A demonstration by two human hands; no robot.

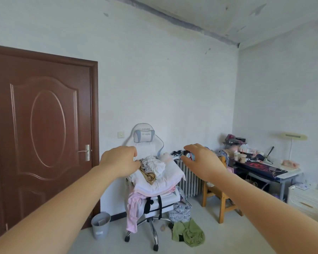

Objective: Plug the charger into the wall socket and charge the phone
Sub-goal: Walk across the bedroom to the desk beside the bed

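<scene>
No charger or phone could be made out. The left hand (120,160) and right hand (200,160) were stretched forward, fingers loosely curled, holding nothing, in front of a far chair (154,204) heaped with clothes (154,173). A bin (100,225) held paper near the door (40,136). Bare floor (206,250) lay open ahead.

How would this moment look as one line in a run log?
left hand: raised, empty | right hand: raised, empty | charger, phone: not seen | ahead: chair piled with clothes | plugging: not begun
</scene>
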